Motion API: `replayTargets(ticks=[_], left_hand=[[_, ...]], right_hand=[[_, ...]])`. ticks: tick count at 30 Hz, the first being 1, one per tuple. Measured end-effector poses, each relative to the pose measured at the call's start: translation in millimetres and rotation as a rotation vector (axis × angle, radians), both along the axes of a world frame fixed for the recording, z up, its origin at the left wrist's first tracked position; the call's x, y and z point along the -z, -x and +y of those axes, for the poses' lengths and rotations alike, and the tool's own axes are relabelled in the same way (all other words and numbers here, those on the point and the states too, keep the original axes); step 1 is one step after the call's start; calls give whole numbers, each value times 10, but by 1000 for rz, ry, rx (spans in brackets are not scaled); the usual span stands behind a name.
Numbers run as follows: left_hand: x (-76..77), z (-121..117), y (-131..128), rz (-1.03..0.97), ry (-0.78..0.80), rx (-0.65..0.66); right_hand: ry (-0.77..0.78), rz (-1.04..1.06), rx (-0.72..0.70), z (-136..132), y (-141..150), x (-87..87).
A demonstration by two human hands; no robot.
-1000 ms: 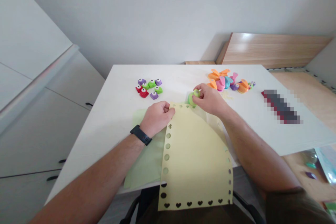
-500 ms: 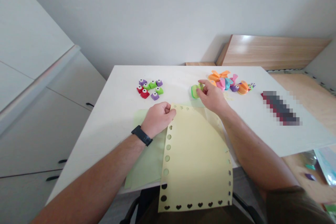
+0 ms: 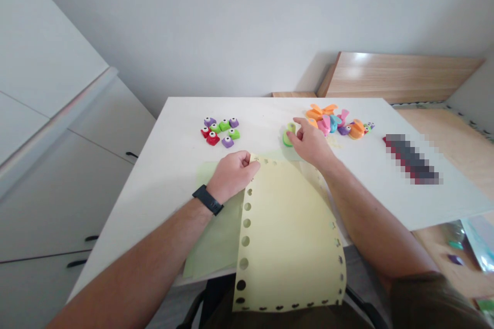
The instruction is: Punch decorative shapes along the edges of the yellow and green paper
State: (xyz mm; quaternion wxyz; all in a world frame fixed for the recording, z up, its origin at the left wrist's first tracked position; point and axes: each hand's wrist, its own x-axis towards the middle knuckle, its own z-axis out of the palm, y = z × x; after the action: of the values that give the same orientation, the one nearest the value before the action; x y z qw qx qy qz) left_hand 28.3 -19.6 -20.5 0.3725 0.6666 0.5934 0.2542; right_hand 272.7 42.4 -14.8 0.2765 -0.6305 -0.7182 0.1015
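My left hand (image 3: 235, 172) pinches the upper left corner of a pale yellow sheet of paper (image 3: 287, 231). Punched shapes run along the sheet's edges: round holes and a heart on the left, hearts at the bottom, small shapes on the right. The sheet bows and hangs over the table's front edge. My right hand (image 3: 311, 141) is beyond the sheet's top edge, thumb and index finger apart, at a light green craft punch (image 3: 287, 139) on the table. The thumb overlaps the punch from this view. Pale green paper (image 3: 214, 236) lies beneath the sheet.
Several small red, green and purple punches (image 3: 224, 126) stand grouped at the back left of the white table (image 3: 162, 164). Orange, pink and blue lever punches (image 3: 334, 122) cluster at the back right. A blurred dark red and black object (image 3: 412, 159) lies farther right.
The green punch has turned a little on the table, and my right thumb and index finger have spread apart. The yellow sheet bows more, its lower edge tilting. My left hand keeps its pinch.
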Motion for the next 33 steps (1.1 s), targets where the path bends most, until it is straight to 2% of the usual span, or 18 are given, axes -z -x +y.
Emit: replayTargets(ticks=[3, 6, 13, 20, 25, 33], left_hand=[[16, 4, 3, -22, 1, 7], [7, -4, 9, -40, 16, 26], [-88, -33, 6, -66, 90, 99], [-142, -34, 11, -66, 86, 164], [-136, -34, 13, -43, 80, 183], [-121, -26, 19, -33, 79, 169]], right_hand=[[-63, 16, 35, -44, 13, -46], [-105, 44, 5, -107, 27, -117], [159, -44, -250, -194, -22, -207], [328, -150, -445, -192, -86, -202], [347, -177, -545, -198, -82, -175], [329, -156, -594, -211, -44, -182]])
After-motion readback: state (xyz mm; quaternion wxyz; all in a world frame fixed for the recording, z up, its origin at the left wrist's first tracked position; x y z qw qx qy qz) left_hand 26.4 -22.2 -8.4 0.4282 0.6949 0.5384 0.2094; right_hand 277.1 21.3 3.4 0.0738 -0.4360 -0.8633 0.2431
